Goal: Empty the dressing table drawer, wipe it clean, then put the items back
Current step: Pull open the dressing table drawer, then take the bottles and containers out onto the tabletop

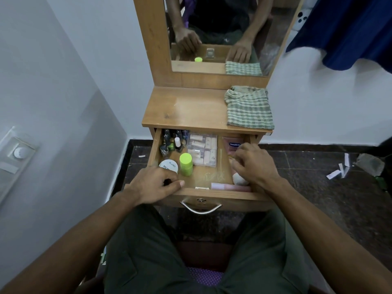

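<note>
Dressing table bench (186,107) top carries only the folded green checked cloth (249,108) at its right rear: soft, light, grab anywhere, likely the wipe rag. Drawer (212,195) is pulled out toward the person and full, so emptying looks barely started. Inside, largest first: clear plastic box (203,150) of small cream packets at centre rear, judged rigid but light, lift by its 2 long sides; pink Vaseline tub (233,144) at right rear, label reads "Vaseline", partly hidden by the right hand; white round jar (168,165) front left, lid reads "zudio" and "NAIL...", smooth lid so grip the rim; lime-capped bottle (186,164) upright just beside it, tippy, take by the cap; pink tube (230,186) lying along the front wall, slippery and rolls; cluster of nail polish bottles (172,141) at left rear, probably glass, fragile, pick 1 at a time. Left hand (156,185) rests on the drawer's front left edge, fingers curled, grasping nothing visible. Right hand (255,164) reaches into the right compartment, fingers curled down over small items; cannot tell whether it grips any.
</note>
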